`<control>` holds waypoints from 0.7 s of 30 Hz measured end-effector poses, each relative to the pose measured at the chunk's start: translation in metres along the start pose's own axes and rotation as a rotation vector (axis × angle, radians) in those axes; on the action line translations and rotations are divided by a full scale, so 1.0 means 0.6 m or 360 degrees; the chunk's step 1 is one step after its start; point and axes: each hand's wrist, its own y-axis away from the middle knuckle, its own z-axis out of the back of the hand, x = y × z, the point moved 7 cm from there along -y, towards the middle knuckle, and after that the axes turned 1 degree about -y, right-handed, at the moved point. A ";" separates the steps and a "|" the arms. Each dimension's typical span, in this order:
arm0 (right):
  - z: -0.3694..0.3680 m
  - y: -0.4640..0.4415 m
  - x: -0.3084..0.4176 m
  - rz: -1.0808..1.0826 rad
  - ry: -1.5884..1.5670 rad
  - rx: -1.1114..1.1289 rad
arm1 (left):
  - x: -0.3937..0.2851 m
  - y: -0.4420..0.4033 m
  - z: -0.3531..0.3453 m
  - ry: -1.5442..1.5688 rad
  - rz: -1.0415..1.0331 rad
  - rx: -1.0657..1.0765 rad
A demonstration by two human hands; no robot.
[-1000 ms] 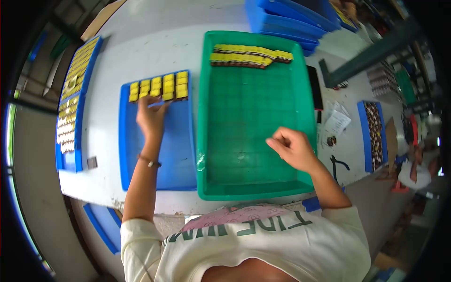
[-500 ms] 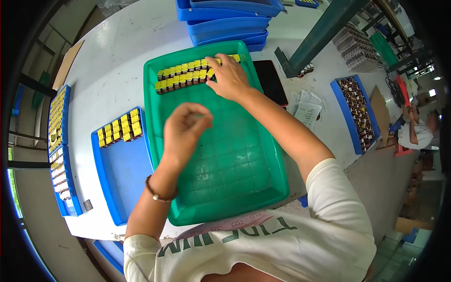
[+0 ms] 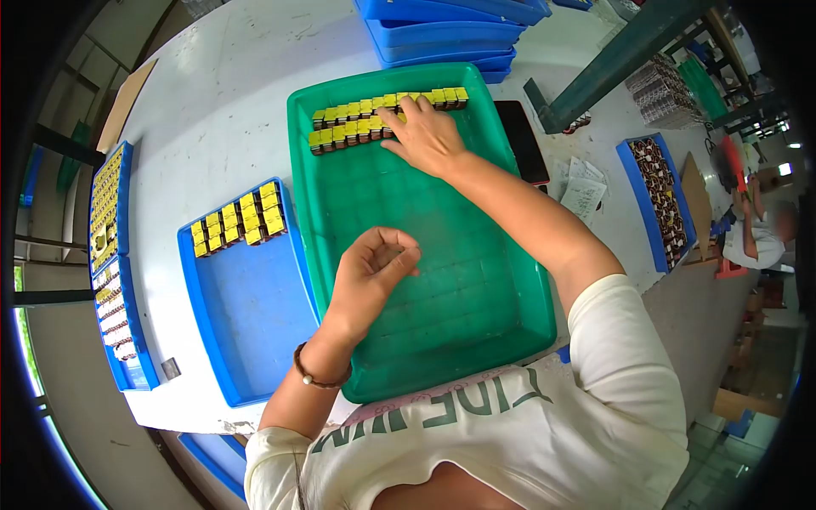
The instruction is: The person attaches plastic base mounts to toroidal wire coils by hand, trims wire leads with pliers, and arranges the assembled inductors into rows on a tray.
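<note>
We look down on a pale table point(image 3: 221, 76) with worn, scuffed patches, in a cluttered workroom; a dark green post point(image 3: 625, 64) slants across the upper right, and beyond it we make out another person point(image 3: 756, 242), blurred by distance; at the far side of the table sits a stack of blue trays point(image 3: 446, 38); to the right we see a dark flat device point(image 3: 520, 140), some papers point(image 3: 583, 191) and a narrow blue tray point(image 3: 643, 211) full of small dark parts; at the middle lies a large green tray point(image 3: 459, 297), and at its far end stand two rows of yellow-topped blocks point(image 3: 348, 127); to its left a blue tray point(image 3: 255, 297) bears a cluster of similar blocks point(image 3: 238, 221) at its far end; our right arm reaches across the green tray, the right hand point(image 3: 429, 140) palm down with its fingertips at the rows, though we cannot tell whether it grasps a block; our left hand point(image 3: 370, 276) hangs above the green tray's near left part, fingers loosely curled toward the thumb; we cannot tell whether anything lies inside that curl.
</note>
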 end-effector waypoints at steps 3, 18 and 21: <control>-0.010 -0.001 0.006 -0.0014 -0.0038 0.0012 | -0.018 0.003 0.017 0.0034 -0.0008 0.0037; -0.008 0.027 0.030 -0.0333 -0.1091 0.0450 | -0.005 -0.023 0.077 0.0262 -0.0060 -0.0172; 0.020 0.062 0.074 -0.0789 -0.2449 0.0986 | -0.022 -0.013 0.077 0.0205 -0.0213 -0.0452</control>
